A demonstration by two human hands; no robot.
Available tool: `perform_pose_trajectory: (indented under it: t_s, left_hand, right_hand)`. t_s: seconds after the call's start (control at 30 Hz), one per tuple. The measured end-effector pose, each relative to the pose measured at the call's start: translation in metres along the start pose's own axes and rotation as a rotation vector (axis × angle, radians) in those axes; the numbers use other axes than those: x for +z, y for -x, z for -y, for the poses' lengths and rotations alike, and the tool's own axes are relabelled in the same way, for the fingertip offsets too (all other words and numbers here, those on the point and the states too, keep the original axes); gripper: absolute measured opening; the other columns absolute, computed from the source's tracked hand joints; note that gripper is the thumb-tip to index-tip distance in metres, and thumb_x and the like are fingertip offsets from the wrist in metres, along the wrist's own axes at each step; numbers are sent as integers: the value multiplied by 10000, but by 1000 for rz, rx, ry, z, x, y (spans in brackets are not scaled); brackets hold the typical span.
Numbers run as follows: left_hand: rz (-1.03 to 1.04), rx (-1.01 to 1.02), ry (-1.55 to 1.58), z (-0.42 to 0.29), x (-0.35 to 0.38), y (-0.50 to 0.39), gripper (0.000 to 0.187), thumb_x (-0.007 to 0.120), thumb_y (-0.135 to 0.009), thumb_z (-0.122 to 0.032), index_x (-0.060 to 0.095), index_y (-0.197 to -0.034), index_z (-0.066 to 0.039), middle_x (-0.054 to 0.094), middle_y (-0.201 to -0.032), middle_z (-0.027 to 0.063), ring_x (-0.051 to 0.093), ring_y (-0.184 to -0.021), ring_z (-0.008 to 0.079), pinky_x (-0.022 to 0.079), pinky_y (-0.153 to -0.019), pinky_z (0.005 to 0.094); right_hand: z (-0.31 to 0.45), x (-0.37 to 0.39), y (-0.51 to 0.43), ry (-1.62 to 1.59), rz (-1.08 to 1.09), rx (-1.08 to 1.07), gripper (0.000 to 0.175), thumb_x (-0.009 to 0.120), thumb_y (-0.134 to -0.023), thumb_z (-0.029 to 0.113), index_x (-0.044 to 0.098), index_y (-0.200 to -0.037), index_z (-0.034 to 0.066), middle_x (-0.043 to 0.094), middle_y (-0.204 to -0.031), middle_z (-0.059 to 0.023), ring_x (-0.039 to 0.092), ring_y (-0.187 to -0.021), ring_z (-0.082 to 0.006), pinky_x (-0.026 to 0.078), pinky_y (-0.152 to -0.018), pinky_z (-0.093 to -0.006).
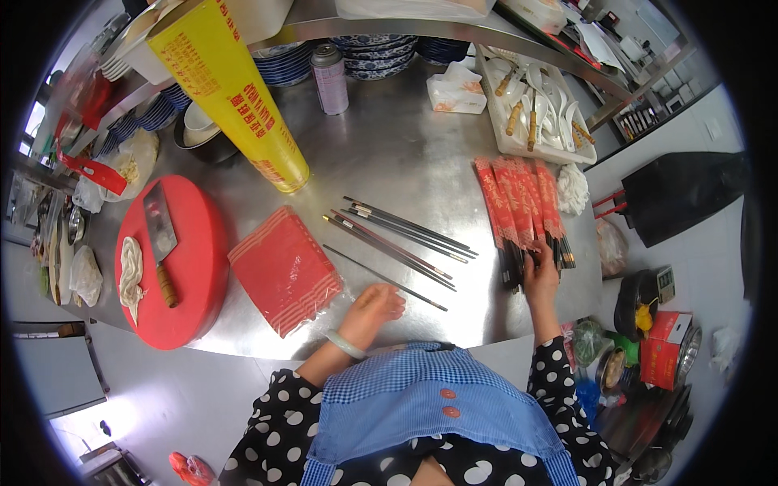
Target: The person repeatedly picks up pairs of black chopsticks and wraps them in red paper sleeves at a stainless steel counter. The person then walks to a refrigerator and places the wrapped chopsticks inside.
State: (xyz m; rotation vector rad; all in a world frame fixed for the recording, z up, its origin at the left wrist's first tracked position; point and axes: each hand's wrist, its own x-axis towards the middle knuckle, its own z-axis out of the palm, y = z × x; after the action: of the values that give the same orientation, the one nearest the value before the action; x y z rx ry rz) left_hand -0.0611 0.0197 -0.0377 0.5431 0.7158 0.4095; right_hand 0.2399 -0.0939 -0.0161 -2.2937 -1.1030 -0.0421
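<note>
My right hand is at the lower end of a row of red paper chopstick sleeves, its fingers touching one of them; dark chopstick ends stick out below the paper. Whether it grips that sleeve I cannot tell. My left hand, with a pale bangle on its wrist, hovers near the table's front edge with fingers loosely curled and nothing seen in them. Loose dark chopsticks lie slanting between the hands, one apart and nearest my left hand. A red packet in clear plastic lies left of them.
At left, a round red cutting board bears a cleaver and a white cloth. Behind stand a tall yellow tube, a spray can, stacked blue-patterned bowls, a tissue pack and a white basket of spoons.
</note>
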Motion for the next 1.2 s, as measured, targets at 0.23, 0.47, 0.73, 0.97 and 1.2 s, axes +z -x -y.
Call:
perform_pose_trajectory:
  t_s: [0.23,0.47,0.73,0.97,1.2]
  left_hand:
    - [65,207,-326,0,-9,25,172,392,-905,-168,481,-973,-37,548,-864,58,531,-820,138,431,-775,282]
    - [-619,754,-1568,-33,-44,91,409,643,-645,-111,487,-1012,-25,488,-1022,147,492,-920,312,386,-774,381]
    - [-808,790,-1718,-15,-81,94,408,658,-617,-129,500,-985,-50,478,-1046,119,464,-956,298,341,-817,390]
    - [-823,873,-1609,-10,-95,70,286,637,-624,-108,526,-884,-63,508,-993,87,477,-923,272,355,-753,372]
    - [-898,814,-1681,-12,-91,64,264,636,-598,-93,524,-835,-60,503,-996,87,470,-925,273,350,-728,370]
  right_hand:
    - [45,18,-5,77,29,-373,321,629,-658,96,530,-963,80,466,-1109,-126,440,-1021,-315,348,-821,-418]
    - [148,65,45,-635,777,-699,184,555,-732,41,566,-915,47,570,-923,-128,533,-891,-280,438,-781,-350]
    - [202,112,91,-500,1089,-890,316,478,-785,91,464,-1095,28,546,-1008,-165,546,-899,-313,456,-771,-361]
    - [210,126,95,-466,990,-712,345,473,-789,92,438,-1124,21,542,-995,-183,551,-868,-332,459,-755,-369]
    - [209,131,108,-533,1047,-589,357,475,-793,97,426,-1140,27,562,-958,-155,560,-854,-313,457,-734,-345]
